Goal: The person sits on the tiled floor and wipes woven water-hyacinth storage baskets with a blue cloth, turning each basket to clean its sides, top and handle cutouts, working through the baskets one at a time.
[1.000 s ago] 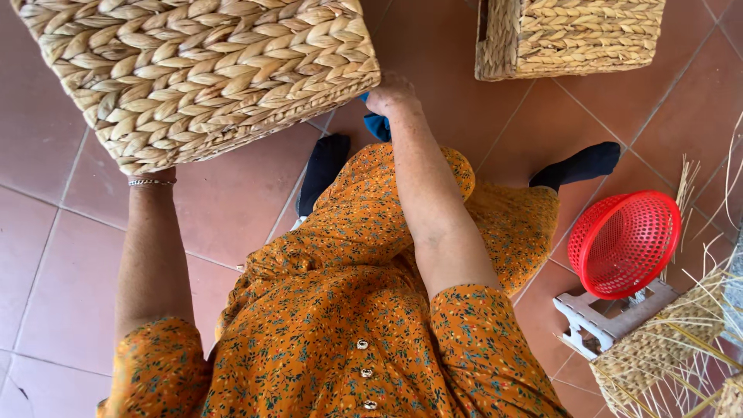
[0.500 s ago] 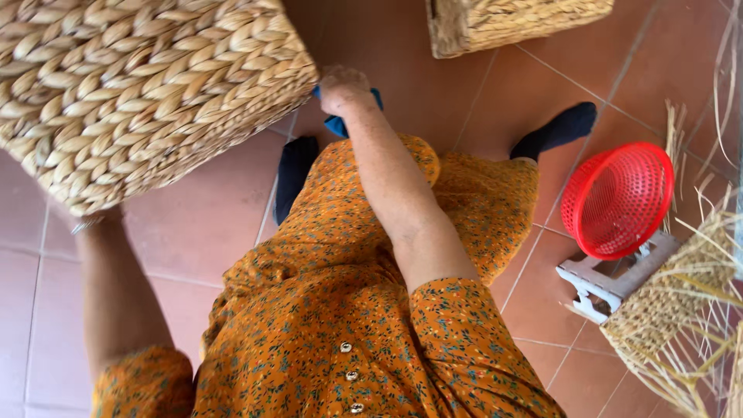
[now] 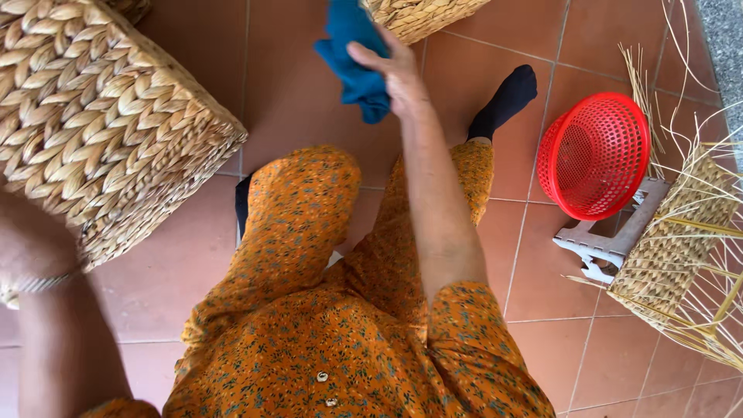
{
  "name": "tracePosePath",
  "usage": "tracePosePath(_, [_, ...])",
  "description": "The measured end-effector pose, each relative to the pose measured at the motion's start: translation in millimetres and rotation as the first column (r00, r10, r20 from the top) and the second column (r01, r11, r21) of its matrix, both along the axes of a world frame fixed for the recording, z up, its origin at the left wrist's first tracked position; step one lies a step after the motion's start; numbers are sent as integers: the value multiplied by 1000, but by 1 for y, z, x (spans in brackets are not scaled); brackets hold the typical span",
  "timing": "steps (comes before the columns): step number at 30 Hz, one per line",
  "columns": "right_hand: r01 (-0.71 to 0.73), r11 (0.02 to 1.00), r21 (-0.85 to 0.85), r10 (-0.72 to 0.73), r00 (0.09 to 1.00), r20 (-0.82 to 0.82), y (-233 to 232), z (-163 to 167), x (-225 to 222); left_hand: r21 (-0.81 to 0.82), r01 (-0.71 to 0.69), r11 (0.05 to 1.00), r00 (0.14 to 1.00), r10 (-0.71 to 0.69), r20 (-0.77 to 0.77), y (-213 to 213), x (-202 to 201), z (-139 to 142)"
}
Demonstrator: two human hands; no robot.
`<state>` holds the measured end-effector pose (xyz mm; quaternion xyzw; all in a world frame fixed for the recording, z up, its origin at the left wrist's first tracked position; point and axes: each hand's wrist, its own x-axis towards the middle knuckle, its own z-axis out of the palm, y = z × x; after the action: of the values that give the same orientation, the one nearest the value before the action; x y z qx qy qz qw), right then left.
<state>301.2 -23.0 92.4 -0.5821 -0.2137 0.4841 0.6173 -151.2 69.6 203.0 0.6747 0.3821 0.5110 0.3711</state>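
Hanging down and left from the right hand [image 3: 398,73], a blue cloth [image 3: 352,54] is pinched between closed fingers; the left hand's grip is hidden.

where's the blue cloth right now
In the head view the blue cloth is at the top centre, gripped in the right hand above the tiled floor, between the large woven basket on the left and the red plastic basket on the right.
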Motion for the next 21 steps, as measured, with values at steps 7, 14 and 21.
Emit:
tracePosePath(7, [205,977,-53,-206,979,-7,-95,29,53,-665,586,464,810,-324,488,49,243,-86])
tracePosePath(14, [468,882,-48,-471,875,-110,-134,44,43,-921,266,286,915,-376,147,66,379,-175])
tracePosePath(21, [511,856,-77,-515,856,-46,-142,79,30,-905,237,352,934,-338,113,68,428,-224])
